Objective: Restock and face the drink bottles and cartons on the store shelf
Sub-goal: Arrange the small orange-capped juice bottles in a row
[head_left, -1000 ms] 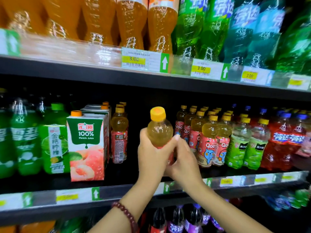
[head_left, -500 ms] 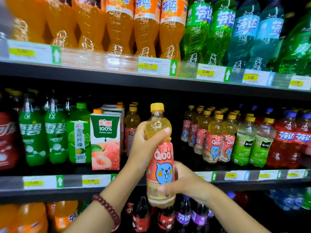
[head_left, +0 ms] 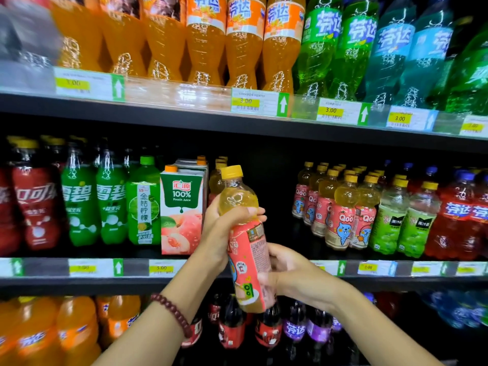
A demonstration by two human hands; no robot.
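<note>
You hold the Qoo bottle [head_left: 244, 241] in both hands out in front of the middle shelf [head_left: 211, 269], not yet standing on it. Your left hand [head_left: 224, 228] wraps around its shoulder just under the yellow cap, and your right hand [head_left: 287, 276] grasps its base. Its long axis tilts, cap up and to the left, base down and toward you, so the open gap [head_left: 277, 207] in the shelf lies just behind and to the right of the bottle. The pink label shows fine print, with the blue cartoon face turned partly away. To the left of the gap stands a carton [head_left: 182, 212] reading "100% Peach Juice"; to its right the Qoo row [head_left: 340, 215] faces front. Price tags above read 3.00.
</note>
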